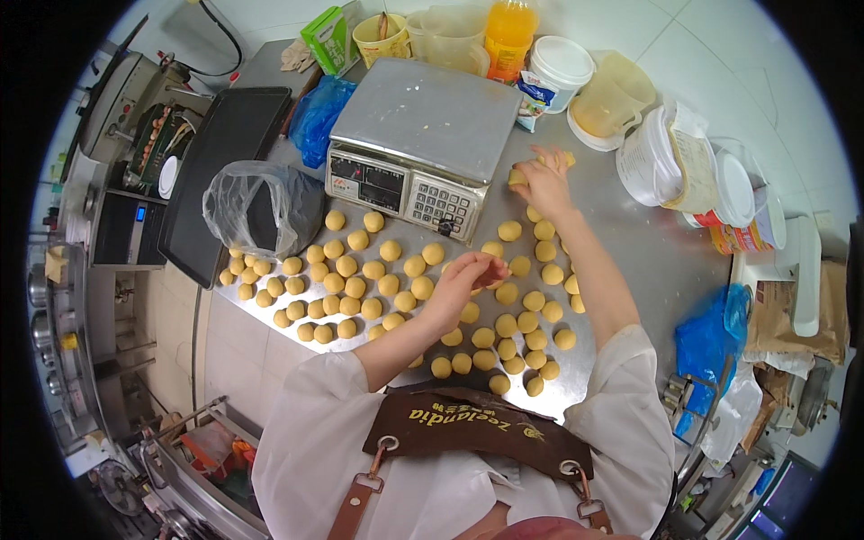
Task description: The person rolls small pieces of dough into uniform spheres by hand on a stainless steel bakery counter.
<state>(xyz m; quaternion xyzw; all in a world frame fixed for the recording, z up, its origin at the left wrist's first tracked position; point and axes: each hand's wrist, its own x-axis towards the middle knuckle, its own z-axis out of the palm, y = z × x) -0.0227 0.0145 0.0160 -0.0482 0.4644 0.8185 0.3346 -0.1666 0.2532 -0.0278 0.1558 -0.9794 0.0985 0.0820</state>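
Note:
Many small round yellow dough balls [346, 265] lie over the steel table, in loose rows on both sides of my left hand [470, 277]. That hand hovers low over them with its fingers curled inward; whatever is inside the curl is hidden. Farther off, to the right of the scale, my right hand [545, 184] is bent down around dough. One dough ball [517, 178] shows at its thumb side, and another bit of yellow dough [569, 159] peeks out past the fingertips. More balls lie beneath and beside my right forearm.
A digital scale [427, 117] stands behind the balls. Left of it are a bag-lined tub [270, 211], a blue plastic bag [321, 117] and a black tray [229, 153]. Along the wall stand an orange bottle [509, 40], a white bucket [560, 67] and a plastic jug [614, 94].

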